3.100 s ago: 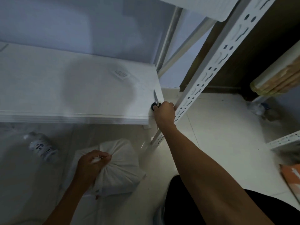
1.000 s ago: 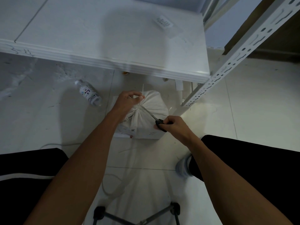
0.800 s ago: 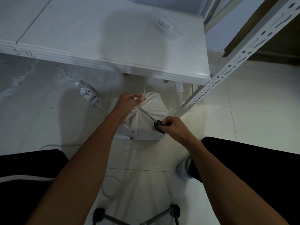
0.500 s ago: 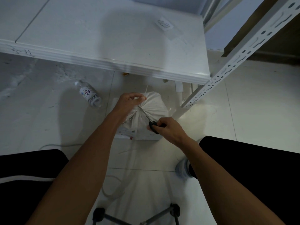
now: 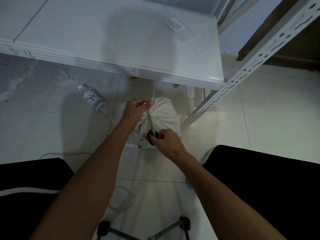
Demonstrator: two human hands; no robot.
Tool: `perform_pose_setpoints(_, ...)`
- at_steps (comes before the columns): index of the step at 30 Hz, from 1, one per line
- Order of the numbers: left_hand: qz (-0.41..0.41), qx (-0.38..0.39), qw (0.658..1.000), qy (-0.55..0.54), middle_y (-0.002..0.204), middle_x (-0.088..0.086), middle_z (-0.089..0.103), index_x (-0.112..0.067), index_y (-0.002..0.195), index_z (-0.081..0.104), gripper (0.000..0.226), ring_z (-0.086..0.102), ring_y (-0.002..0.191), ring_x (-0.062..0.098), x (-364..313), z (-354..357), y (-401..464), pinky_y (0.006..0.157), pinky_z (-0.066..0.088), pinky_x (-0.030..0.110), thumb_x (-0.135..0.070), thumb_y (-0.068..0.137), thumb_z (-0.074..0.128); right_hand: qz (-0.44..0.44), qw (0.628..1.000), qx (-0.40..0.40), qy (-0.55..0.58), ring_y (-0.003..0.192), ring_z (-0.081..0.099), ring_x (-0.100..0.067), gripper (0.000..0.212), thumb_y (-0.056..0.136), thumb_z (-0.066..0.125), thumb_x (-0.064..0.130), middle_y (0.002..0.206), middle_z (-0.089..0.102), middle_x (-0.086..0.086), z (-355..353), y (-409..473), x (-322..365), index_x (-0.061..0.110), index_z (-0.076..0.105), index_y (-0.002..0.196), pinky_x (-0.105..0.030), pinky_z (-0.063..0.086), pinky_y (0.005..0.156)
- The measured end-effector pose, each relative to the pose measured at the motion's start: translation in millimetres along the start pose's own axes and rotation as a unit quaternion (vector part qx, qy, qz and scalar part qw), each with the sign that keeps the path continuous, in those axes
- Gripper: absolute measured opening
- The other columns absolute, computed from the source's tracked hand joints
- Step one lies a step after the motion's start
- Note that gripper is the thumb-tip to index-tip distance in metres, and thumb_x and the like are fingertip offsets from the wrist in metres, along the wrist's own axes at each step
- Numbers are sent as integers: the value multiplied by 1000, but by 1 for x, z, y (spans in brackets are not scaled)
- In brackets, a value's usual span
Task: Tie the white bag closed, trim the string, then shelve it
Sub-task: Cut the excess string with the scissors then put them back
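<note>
Bag (image 5: 163, 116) sits on the floor below the shelf (image 5: 121, 40). Left hand (image 5: 136, 110) pinches its gathered neck, steadying the string for trimming. Right hand (image 5: 164, 140) grips scissors (image 5: 151, 129), blades at the knot.

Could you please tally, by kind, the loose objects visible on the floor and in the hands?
White bags: 1, white bag
Scissors: 1, scissors, held in the right hand
Bottles: 1, plastic bottle
Total: 3
</note>
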State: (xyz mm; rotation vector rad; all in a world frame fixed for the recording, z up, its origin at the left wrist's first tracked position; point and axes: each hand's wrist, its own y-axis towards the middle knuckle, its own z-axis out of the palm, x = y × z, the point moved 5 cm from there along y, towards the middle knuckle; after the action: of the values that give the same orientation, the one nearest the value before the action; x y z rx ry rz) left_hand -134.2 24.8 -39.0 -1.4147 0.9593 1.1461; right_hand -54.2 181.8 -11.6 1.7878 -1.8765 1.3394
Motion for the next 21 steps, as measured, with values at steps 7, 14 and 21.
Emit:
perform_pose_setpoints(7, 4, -18, 1000, 4, 106, 16, 71, -38, 76, 77, 15, 57, 87, 17, -3, 1, -3, 82, 50, 30, -24, 80, 78, -2, 1000, -2, -14, 45, 38, -8, 42, 92, 60, 42, 53, 44, 5, 6, 2, 0, 11, 51, 65, -13, 28, 40)
perform_pose_setpoints(14, 8, -24, 1000, 17, 111, 22, 66, -35, 79, 76, 10, 56, 88, 18, -4, 0, -2, 80, 48, 28, -26, 80, 77, 6, 999, 13, -42, 49, 43, -8, 42, 94, 56, 42, 57, 48, 5, 4, 6, 0, 14, 48, 64, -16, 32, 43)
perform_pose_setpoints(21, 12, -19, 999, 29, 101, 11, 58, -35, 80, 74, 10, 52, 87, 18, -4, 0, -1, 70, 46, 15, -26, 81, 76, 14, 999, 12, -36, 42, 39, -9, 47, 91, 60, 45, 50, 45, 5, -2, 12, 15, 14, 47, 58, -16, 29, 38)
